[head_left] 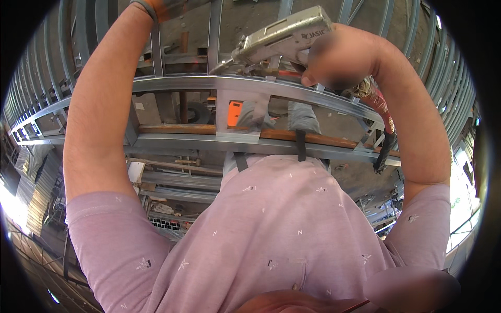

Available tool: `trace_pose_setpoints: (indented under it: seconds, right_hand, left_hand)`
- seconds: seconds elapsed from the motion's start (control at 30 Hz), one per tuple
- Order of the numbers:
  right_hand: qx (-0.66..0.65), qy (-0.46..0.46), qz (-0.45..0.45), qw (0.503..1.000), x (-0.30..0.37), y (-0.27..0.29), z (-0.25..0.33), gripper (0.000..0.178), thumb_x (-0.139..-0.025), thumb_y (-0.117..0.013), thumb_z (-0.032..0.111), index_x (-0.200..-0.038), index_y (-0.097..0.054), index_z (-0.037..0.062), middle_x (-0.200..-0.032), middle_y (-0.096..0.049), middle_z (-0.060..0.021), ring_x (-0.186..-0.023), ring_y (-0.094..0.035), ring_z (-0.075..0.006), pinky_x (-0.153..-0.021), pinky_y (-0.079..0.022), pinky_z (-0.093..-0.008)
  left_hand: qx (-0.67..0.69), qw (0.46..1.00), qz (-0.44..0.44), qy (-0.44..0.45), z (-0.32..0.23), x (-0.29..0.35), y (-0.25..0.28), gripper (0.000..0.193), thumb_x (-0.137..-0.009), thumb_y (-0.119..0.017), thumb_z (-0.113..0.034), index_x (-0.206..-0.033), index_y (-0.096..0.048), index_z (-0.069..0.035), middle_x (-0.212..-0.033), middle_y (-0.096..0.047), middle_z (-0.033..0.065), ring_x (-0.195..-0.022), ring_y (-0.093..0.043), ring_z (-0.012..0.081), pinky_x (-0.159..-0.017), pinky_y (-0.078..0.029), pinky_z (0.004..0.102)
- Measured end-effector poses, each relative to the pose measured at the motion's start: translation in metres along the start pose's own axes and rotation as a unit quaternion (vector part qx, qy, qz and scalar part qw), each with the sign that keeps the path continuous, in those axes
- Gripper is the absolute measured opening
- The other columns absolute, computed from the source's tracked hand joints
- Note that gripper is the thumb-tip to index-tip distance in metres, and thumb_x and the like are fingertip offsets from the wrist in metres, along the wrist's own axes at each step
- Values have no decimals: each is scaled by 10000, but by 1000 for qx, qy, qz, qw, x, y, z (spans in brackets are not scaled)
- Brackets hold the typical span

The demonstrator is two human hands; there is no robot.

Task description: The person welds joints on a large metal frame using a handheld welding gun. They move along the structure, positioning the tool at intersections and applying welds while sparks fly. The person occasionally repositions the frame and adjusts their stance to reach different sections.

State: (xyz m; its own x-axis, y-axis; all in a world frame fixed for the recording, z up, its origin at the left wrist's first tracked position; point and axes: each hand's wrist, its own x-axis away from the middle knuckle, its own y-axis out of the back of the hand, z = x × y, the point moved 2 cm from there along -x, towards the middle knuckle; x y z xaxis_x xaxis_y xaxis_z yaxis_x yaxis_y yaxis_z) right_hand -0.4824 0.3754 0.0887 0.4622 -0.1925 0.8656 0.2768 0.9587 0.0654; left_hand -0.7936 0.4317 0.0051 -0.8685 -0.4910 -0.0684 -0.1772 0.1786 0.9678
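My right hand (342, 57), partly blurred, is closed round the grip of a pistol-shaped welding gun (284, 36) with a worn, pale metal body. The gun's thin tip points left and down, at or just above the upper rail of a galvanized steel frame (308, 94), beside an upright; contact cannot be made out. A taped, reddish cable (380, 101) hangs below that hand. At the top edge, my left hand (169, 9) wears an orange and grey glove and lies over the frame's uprights. Its fingers are cut off or too unclear to read.
Steel bars run across and away on both sides. A brown bar (177, 129) lies along the lower rail. Beneath the frame are an orange object (235, 113), my legs in grey trousers (303, 119) and a hammer-like tool (188, 162). Stacked metal lengths (180, 181) lie nearer.
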Motion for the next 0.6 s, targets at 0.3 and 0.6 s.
trace_pose_setpoints:
  seconds: [0.3,0.6]
  right_hand:
    - [6,-13,22,1000,-5,1,3,385,-749,-957,282,-978,-831,1,-845,-785,-92,-769,-678,-200,-743,-576,-386]
    - [-10,-15,22,1000,-6,1,1,409,-747,-944,238,-1056,-824,-1,-872,-788,-115,-752,-696,-204,-706,-585,-382]
  left_hand:
    - [6,1000,-9,-4,1,-1,-1,558,-930,-752,-290,-1471,-646,-199,-1594,-591,59,-1531,-489,362,-1285,-339,586]
    - [-2,1000,-21,-22,4,-3,-8,549,-958,-735,-288,-1489,-643,-190,-1613,-583,60,-1539,-489,365,-1294,-336,579]
